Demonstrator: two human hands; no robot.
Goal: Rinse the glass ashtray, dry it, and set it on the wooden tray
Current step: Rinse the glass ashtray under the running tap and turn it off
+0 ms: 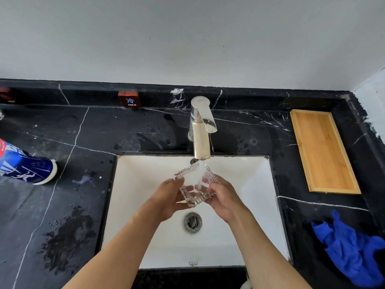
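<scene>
A clear, ribbed, square glass ashtray (194,184) is held tilted over the white sink (145,205), directly under the chrome faucet (201,132). A stream of water (200,176) runs from the spout into the ashtray. My left hand (168,198) grips its left side and my right hand (224,200) grips its right side. The empty wooden tray (324,151) lies on the black counter at the right, far from both hands. A crumpled blue cloth (350,249) sits on the counter at the lower right.
The black marble counter (83,132) is wet, with splashes and dark debris at the lower left. A blue and white can (25,163) lies on its side at the left. A small red COLD sign (129,99) stands on the back ledge. The drain (193,222) is below the hands.
</scene>
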